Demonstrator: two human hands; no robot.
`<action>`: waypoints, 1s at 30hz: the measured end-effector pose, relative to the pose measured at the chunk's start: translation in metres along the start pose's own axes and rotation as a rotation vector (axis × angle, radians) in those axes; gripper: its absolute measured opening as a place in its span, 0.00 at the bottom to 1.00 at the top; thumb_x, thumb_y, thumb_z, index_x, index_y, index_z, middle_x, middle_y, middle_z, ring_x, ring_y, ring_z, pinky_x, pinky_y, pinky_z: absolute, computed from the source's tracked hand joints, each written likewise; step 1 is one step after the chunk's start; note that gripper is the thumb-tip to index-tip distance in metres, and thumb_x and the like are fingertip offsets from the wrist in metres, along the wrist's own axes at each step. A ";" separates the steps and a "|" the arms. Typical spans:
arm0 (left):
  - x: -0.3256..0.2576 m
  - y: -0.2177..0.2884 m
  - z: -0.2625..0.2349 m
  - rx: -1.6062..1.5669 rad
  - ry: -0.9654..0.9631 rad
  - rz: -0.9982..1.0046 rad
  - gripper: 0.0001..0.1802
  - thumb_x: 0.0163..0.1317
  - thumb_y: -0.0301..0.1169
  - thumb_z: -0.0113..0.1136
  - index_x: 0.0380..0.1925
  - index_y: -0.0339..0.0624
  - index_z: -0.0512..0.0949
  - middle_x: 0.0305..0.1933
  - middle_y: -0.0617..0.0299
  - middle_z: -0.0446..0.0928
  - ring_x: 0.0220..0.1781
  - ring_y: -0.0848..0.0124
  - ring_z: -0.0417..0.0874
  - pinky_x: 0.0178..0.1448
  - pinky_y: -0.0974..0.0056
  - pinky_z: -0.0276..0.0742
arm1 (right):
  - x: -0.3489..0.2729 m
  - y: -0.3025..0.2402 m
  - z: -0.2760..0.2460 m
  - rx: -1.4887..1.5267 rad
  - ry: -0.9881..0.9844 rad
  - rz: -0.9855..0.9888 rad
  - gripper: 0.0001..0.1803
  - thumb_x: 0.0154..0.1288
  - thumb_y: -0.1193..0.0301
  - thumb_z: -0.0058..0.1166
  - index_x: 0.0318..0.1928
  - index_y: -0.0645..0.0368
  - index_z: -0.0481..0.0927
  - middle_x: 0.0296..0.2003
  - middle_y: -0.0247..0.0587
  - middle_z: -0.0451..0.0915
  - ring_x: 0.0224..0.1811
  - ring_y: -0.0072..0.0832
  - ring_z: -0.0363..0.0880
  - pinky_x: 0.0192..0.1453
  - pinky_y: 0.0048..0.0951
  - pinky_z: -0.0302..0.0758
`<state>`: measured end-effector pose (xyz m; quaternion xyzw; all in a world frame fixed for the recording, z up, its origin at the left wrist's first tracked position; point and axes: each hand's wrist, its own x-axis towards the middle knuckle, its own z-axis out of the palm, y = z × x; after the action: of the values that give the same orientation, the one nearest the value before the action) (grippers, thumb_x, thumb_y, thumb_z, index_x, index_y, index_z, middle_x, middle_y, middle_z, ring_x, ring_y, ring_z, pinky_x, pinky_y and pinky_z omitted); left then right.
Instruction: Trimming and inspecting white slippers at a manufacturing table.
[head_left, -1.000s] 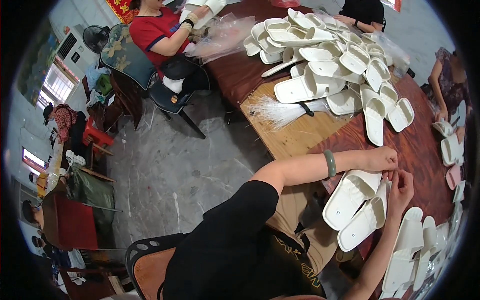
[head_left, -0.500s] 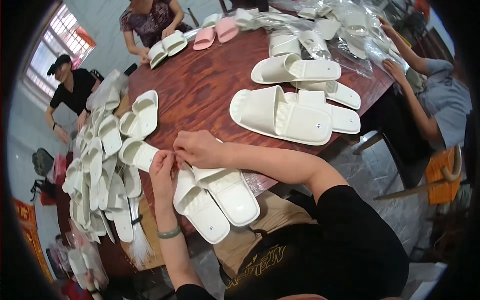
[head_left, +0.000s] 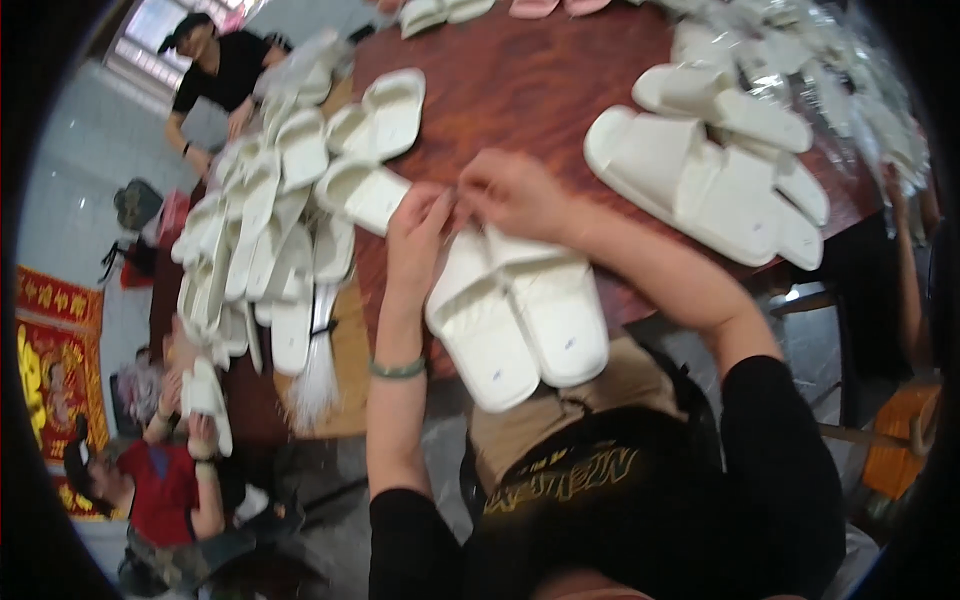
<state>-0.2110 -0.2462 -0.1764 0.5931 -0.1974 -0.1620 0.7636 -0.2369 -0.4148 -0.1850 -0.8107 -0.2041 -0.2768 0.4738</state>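
A pair of white slippers (head_left: 487, 350) lies side by side at the table's near edge, heels toward me. Just beyond their toe ends, my left hand (head_left: 420, 228) and my right hand (head_left: 515, 195) meet with fingertips pinched together. Whatever is between those fingers is too small or thin to make out. A single white slipper (head_left: 370, 197) lies just left of my left hand. Farther left, many more white slippers (head_left: 262, 215) are heaped in overlapping rows. Beside that heap hangs a bundle of thin clear strands (head_left: 318, 370), bound with a dark band.
On the right of the reddish wooden table (head_left: 510, 75) sit larger white slippers (head_left: 680, 185), with plastic-wrapped slippers (head_left: 800, 60) behind them. Pink slippers (head_left: 560, 7) are at the far edge. Co-workers sit around: one in black (head_left: 225, 75), one in red (head_left: 170, 490) holding a white slipper.
The view has swung, so the table and slippers sit farther right and higher. A person in red has come into sight at lower left. My hands stay pinched together by the slippers' toe ends.
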 end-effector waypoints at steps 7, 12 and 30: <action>0.005 0.000 -0.005 0.011 0.072 -0.030 0.06 0.63 0.25 0.52 0.36 0.32 0.73 0.31 0.57 0.79 0.29 0.75 0.77 0.35 0.73 0.72 | 0.004 0.010 -0.003 0.123 -0.011 0.101 0.08 0.56 0.72 0.54 0.33 0.66 0.78 0.28 0.45 0.78 0.28 0.30 0.77 0.32 0.30 0.71; 0.001 -0.004 -0.002 0.010 0.058 -0.032 0.06 0.64 0.25 0.52 0.35 0.33 0.74 0.31 0.57 0.78 0.30 0.75 0.77 0.36 0.74 0.75 | -0.005 0.016 0.000 0.212 0.003 0.115 0.09 0.56 0.72 0.54 0.33 0.66 0.78 0.27 0.46 0.78 0.27 0.31 0.76 0.32 0.29 0.71; 0.032 0.075 -0.022 -0.165 0.023 0.294 0.10 0.68 0.32 0.45 0.30 0.40 0.72 0.25 0.64 0.72 0.17 0.78 0.69 0.22 0.75 0.65 | -0.003 0.033 -0.012 0.514 -0.100 0.552 0.12 0.62 0.61 0.57 0.40 0.56 0.78 0.24 0.22 0.72 0.25 0.10 0.65 0.29 0.14 0.61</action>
<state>-0.1714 -0.2243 -0.1049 0.4947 -0.2595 -0.0574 0.8274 -0.2224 -0.4405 -0.2036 -0.7023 -0.0635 -0.0387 0.7080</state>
